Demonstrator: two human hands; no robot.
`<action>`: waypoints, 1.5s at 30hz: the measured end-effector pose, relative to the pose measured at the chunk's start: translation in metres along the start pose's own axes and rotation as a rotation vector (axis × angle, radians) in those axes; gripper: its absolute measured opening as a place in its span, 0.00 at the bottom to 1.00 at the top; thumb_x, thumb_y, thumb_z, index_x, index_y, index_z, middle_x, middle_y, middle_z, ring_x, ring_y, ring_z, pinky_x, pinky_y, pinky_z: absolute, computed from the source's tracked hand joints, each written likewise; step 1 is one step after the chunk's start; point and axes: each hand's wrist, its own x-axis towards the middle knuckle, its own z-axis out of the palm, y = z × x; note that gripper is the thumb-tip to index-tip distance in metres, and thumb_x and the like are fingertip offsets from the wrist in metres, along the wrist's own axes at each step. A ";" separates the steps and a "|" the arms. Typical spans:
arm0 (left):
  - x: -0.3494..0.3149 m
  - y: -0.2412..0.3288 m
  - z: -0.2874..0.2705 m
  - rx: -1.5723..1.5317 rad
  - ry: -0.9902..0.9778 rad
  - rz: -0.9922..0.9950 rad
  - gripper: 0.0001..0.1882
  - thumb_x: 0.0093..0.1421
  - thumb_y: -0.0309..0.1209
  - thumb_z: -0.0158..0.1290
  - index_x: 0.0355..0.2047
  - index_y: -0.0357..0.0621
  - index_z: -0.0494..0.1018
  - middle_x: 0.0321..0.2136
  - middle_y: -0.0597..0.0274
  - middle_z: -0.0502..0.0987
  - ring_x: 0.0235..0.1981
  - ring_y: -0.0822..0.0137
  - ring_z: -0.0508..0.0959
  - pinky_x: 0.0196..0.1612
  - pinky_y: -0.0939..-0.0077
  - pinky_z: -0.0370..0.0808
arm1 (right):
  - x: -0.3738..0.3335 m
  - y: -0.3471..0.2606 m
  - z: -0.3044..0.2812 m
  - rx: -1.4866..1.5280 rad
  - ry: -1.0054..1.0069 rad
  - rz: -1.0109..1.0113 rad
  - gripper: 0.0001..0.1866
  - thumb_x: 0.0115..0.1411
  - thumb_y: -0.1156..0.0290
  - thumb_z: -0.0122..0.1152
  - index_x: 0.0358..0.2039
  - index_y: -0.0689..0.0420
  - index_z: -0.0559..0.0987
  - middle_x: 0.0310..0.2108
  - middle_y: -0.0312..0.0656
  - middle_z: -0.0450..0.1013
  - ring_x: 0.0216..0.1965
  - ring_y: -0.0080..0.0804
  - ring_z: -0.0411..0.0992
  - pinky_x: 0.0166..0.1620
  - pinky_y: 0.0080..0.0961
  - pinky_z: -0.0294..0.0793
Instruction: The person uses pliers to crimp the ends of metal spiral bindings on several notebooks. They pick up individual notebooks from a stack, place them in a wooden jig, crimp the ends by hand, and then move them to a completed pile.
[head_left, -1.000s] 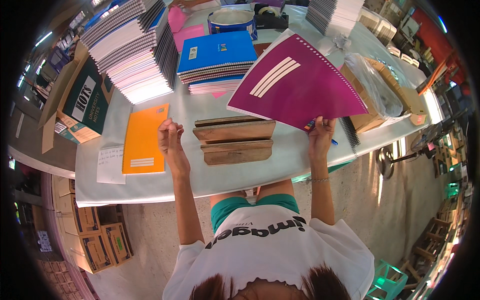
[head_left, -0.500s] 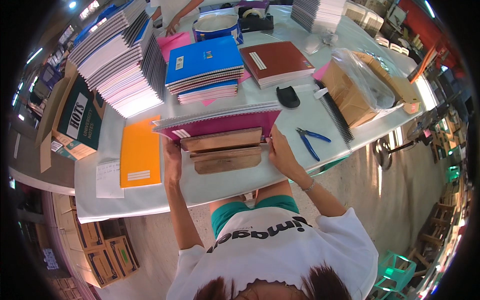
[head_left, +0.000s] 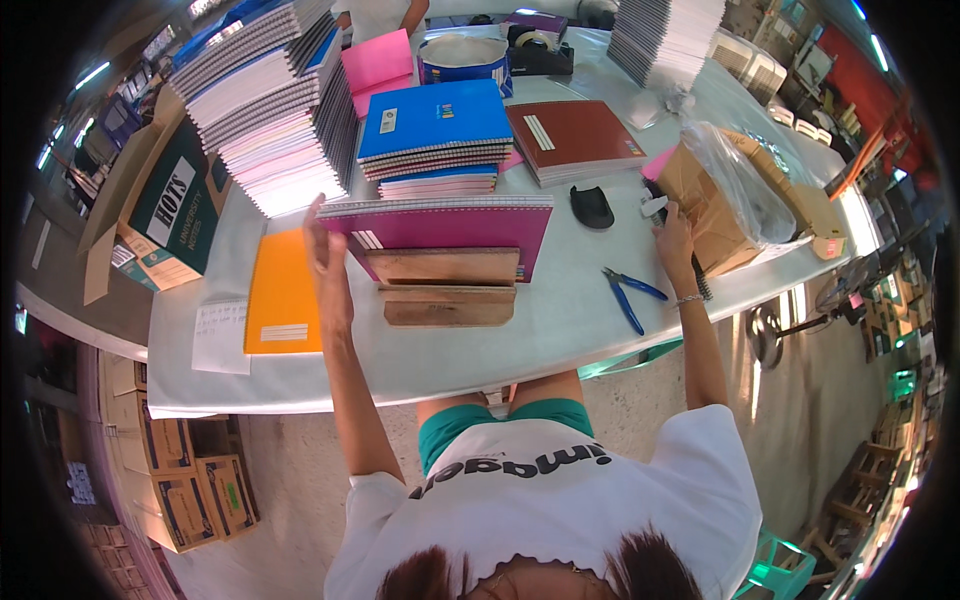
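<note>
Purple Notebook Upright in Its Stand as the Right Hand Works the Coils

And here's the purple notebook (head_left: pixel 440 235), standing on edge in the wooden stand (head_left: pixel 448 308), cover toward the person, row of holes along the top, its bottom edge hidden behind the boards! The left hand (head_left: pixel 330 262) is at its left edge, fingers long and loosely parted; whether they touch the notebook, I can't tell.

Over on the right, the right hand (head_left: pixel 676 240) is down at the black spiral coils (head_left: pixel 703 282), fingers bent; a firm hold is impossible to call from here. Right beside it sits the open cardboard box (head_left: pixel 695 200), a clear plastic bag (head_left: pixel 752 195) bulging inside.

Now the other containers! Top of the table, a round blue tub (head_left: pixel 491 74), with something white within. Out left, the dark green box (head_left: pixel 195 235) has a flap swung open, but its inside is out of sight. Brown cartons (head_left: pixel 178 510) are stacked below, and the blue-handled cutters (head_left: pixel 627 306) lie between stand and coils.
</note>
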 end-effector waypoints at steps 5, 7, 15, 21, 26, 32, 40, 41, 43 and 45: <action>0.013 0.035 0.011 0.043 -0.053 -0.109 0.34 0.66 0.58 0.39 0.63 0.50 0.59 0.50 0.50 0.68 0.54 0.57 0.68 0.62 0.60 0.59 | 0.005 0.005 -0.003 -0.051 -0.152 0.008 0.25 0.53 0.82 0.56 0.52 0.60 0.65 0.45 0.59 0.70 0.48 0.59 0.67 0.51 0.48 0.67; 0.013 0.039 0.024 0.137 0.082 -0.026 0.33 0.66 0.57 0.37 0.63 0.50 0.60 0.52 0.49 0.65 0.56 0.55 0.66 0.63 0.57 0.57 | 0.005 0.012 0.000 0.086 -0.021 -0.021 0.27 0.52 0.84 0.51 0.55 0.60 0.64 0.45 0.61 0.70 0.47 0.60 0.68 0.50 0.47 0.67; -0.056 0.053 0.108 0.810 0.023 0.673 0.28 0.60 0.48 0.54 0.58 0.51 0.67 0.61 0.53 0.53 0.66 0.50 0.50 0.66 0.39 0.35 | 0.014 -0.045 -0.090 0.361 -0.022 -0.218 0.13 0.58 0.79 0.53 0.44 0.64 0.77 0.36 0.54 0.74 0.43 0.53 0.72 0.43 0.38 0.71; -0.057 0.057 0.157 0.737 -0.091 0.524 0.31 0.50 0.52 0.64 0.48 0.50 0.71 0.59 0.54 0.57 0.68 0.49 0.46 0.66 0.35 0.30 | 0.003 -0.134 -0.171 0.766 -0.264 -0.271 0.13 0.60 0.69 0.60 0.45 0.59 0.80 0.36 0.47 0.77 0.31 0.32 0.72 0.38 0.26 0.69; -0.048 0.054 0.164 0.766 -0.083 0.528 0.26 0.49 0.49 0.64 0.41 0.48 0.71 0.52 0.57 0.65 0.64 0.54 0.55 0.67 0.37 0.30 | -0.012 -0.170 -0.175 1.097 -0.240 -0.313 0.12 0.61 0.71 0.60 0.45 0.58 0.81 0.33 0.45 0.76 0.30 0.27 0.69 0.36 0.22 0.67; -0.045 0.059 0.166 0.762 -0.066 0.580 0.17 0.49 0.42 0.62 0.32 0.45 0.73 0.36 0.62 0.71 0.48 0.60 0.67 0.67 0.42 0.37 | -0.012 -0.183 -0.183 0.972 -0.260 -0.302 0.13 0.58 0.76 0.61 0.44 0.56 0.82 0.29 0.43 0.73 0.30 0.28 0.67 0.36 0.24 0.67; -0.043 0.058 0.162 0.747 -0.087 0.602 0.17 0.48 0.43 0.64 0.32 0.46 0.75 0.34 0.65 0.72 0.43 0.62 0.68 0.63 0.52 0.47 | -0.015 -0.181 -0.184 1.020 -0.277 -0.371 0.14 0.57 0.79 0.60 0.44 0.56 0.82 0.32 0.42 0.72 0.32 0.32 0.68 0.40 0.25 0.67; -0.043 0.058 0.161 0.743 -0.090 0.601 0.18 0.48 0.44 0.64 0.32 0.46 0.75 0.35 0.65 0.73 0.43 0.62 0.68 0.62 0.53 0.48 | -0.016 -0.180 -0.184 1.031 -0.288 -0.376 0.14 0.57 0.80 0.60 0.44 0.56 0.81 0.32 0.43 0.72 0.33 0.32 0.68 0.40 0.25 0.67; -0.044 0.059 0.161 0.733 -0.098 0.601 0.19 0.49 0.45 0.65 0.33 0.46 0.75 0.35 0.65 0.73 0.43 0.62 0.68 0.60 0.54 0.49 | -0.016 -0.177 -0.177 1.073 -0.300 -0.385 0.14 0.58 0.80 0.58 0.44 0.57 0.81 0.32 0.43 0.72 0.33 0.33 0.67 0.41 0.25 0.67; -0.044 0.062 0.158 0.736 -0.121 0.595 0.20 0.50 0.46 0.64 0.34 0.46 0.75 0.36 0.66 0.74 0.43 0.62 0.67 0.58 0.55 0.50 | -0.016 -0.176 -0.176 1.064 -0.319 -0.396 0.13 0.59 0.80 0.57 0.44 0.57 0.80 0.32 0.43 0.71 0.32 0.34 0.66 0.40 0.26 0.66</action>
